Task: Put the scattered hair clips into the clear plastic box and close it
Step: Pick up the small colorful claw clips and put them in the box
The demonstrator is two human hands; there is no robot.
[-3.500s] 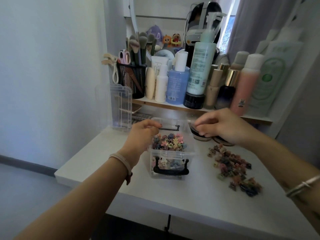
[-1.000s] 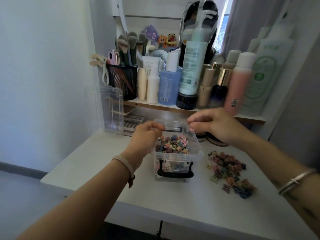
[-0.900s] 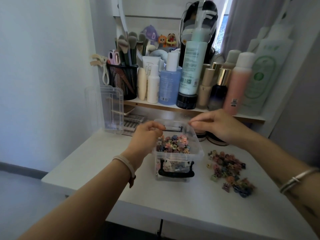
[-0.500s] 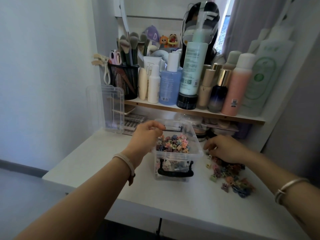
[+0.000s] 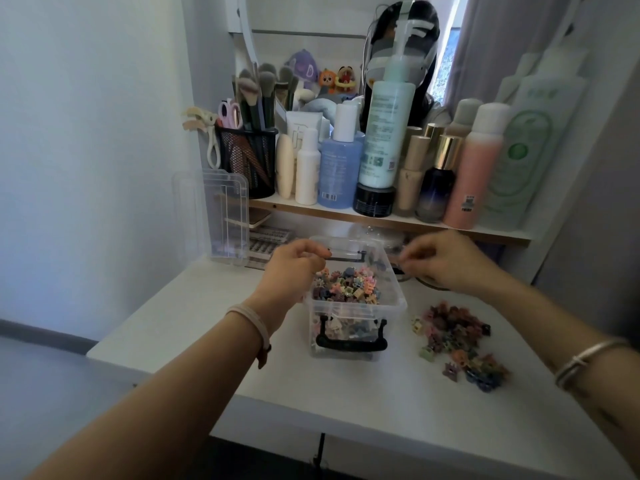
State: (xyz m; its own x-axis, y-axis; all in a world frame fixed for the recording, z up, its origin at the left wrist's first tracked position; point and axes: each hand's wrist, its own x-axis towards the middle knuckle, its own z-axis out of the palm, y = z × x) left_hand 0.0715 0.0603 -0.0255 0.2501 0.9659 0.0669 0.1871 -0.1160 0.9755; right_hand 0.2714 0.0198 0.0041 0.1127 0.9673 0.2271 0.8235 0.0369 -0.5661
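The left hand (image 5: 294, 268) pinches the left rim of the clear plastic box (image 5: 398, 304), which sits mid-desk (image 5: 346, 393), already heaped with hair clips (image 5: 346, 285). The right hand (image 5: 446, 261) hovers curled by the box's far right corner; blur hides whether it holds anything. Anything dropped could bounce off that heap. A loose pile (image 5: 457, 341) lies to the right, and shelf bottles (image 5: 339, 168) crowd behind.

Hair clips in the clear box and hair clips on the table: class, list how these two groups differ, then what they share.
The boxed clips are heaped inside the clear plastic box; the loose clips spread flat across the white table. The boxed clips sit between the left hand and right hand; the loose clips lie right of the box, touched by neither. Both are small, multicoloured clips.
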